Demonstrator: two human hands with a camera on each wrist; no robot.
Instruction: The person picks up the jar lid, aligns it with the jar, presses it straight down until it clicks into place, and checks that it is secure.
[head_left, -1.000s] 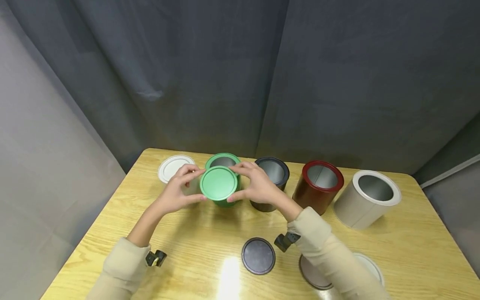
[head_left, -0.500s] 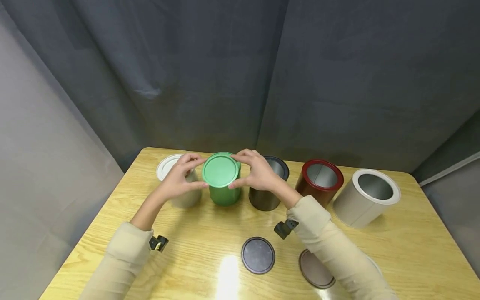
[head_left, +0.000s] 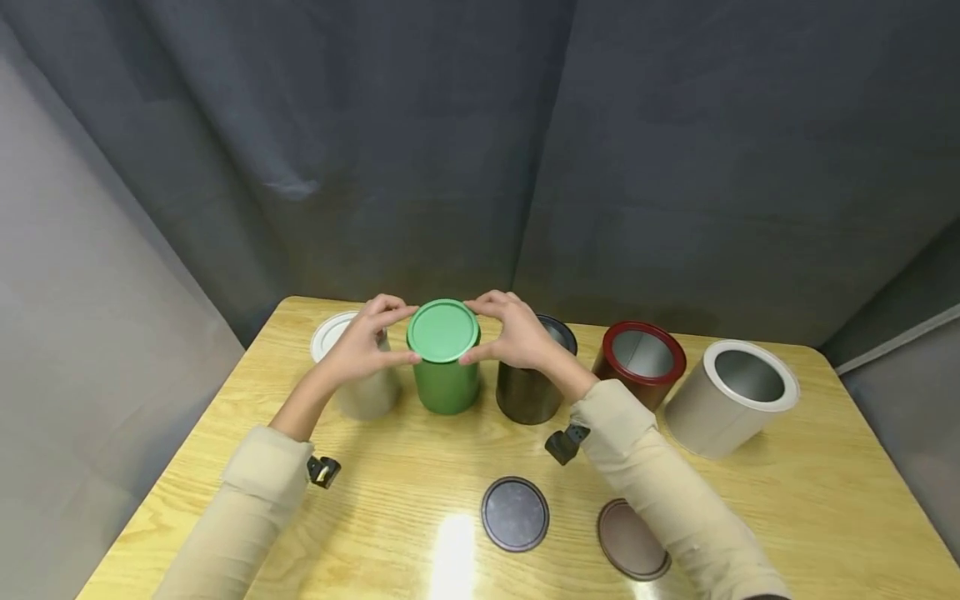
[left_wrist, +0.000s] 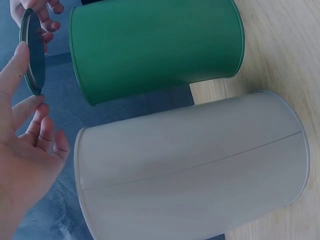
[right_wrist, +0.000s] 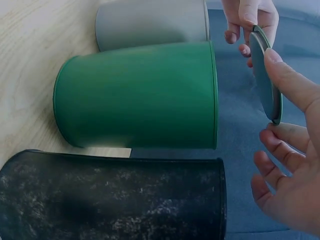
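Against grey curtains at the table's far edge, left hand and right hand pinch a green lid level just above the green can, fingertips curled on opposite rims to center it.

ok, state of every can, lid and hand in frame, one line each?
green lid: held above the green can, not seated
green can: upright, open
left hand: pinches the green lid's edge
right hand: pinches the green lid's opposite edge
grey can: upright, lidded
black can: upright, open
red can: open
beige can: open
black lid: flat on table
brown lid: flat on table
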